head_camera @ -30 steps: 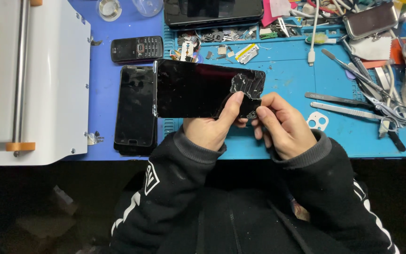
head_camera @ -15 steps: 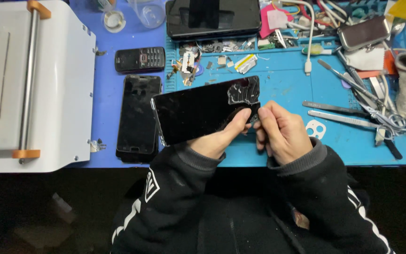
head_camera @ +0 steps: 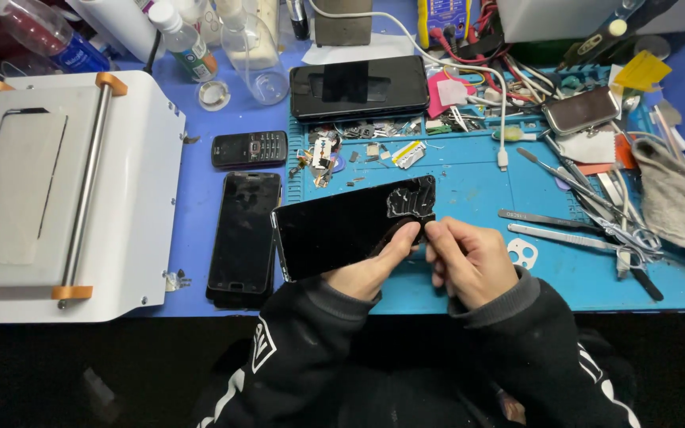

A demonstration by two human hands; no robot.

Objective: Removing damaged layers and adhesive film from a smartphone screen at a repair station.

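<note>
My left hand (head_camera: 374, 268) holds a black smartphone (head_camera: 342, 226) from below, thumb pressed on its glossy back near the broken, peeled corner (head_camera: 411, 198). My right hand (head_camera: 469, 257) is pinched at the phone's right edge beside that corner; anything between its fingertips is too small to make out. The phone is tilted a little above a blue work mat (head_camera: 469, 178). Both arms wear black sleeves.
A second black smartphone (head_camera: 244, 234) lies left of the held one, a small keypad phone (head_camera: 248, 148) above it. A white machine (head_camera: 49, 198) fills the left. Tweezers (head_camera: 564, 234), scissors, small parts, a grey cloth (head_camera: 679, 202), bottles and another dark phone (head_camera: 358, 85) crowd the bench.
The view has tipped up, showing more of the bench's back. The phone has turned slightly counter-clockwise in my left hand, and my right hand has stayed at its damaged corner.
</note>
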